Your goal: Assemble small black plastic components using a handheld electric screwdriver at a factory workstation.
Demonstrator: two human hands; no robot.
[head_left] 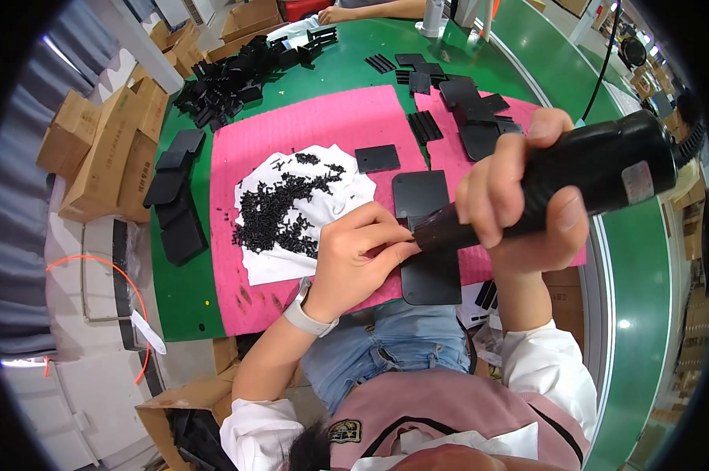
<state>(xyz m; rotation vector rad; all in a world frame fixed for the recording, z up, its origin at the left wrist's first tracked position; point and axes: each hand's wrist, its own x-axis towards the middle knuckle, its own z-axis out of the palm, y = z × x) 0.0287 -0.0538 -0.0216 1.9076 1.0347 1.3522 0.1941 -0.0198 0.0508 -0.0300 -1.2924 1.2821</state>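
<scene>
My right hand [519, 184] is wrapped around a thick black electric screwdriver [606, 161], whose narrow end slants down to the left. At that end, my left hand [354, 255] pinches thumb and fingers together; whatever sits between the fingertips is too small and covered to make out. Beneath the tool lies a black part with two flat plates, a far plate [420, 191] and a near plate [431, 281]; the joint between them is partly hidden by my hands. Left of them, a heap of small black screws [272, 212] rests on a white cloth [343, 200].
A pink foam mat [323, 118] covers part of the green table [378, 43]. Black plates [183, 228] are stacked at left, more plates [472, 110] at far right. A pile of black parts [237, 74] lies far left. Another person's arm [370, 11] shows at the far edge.
</scene>
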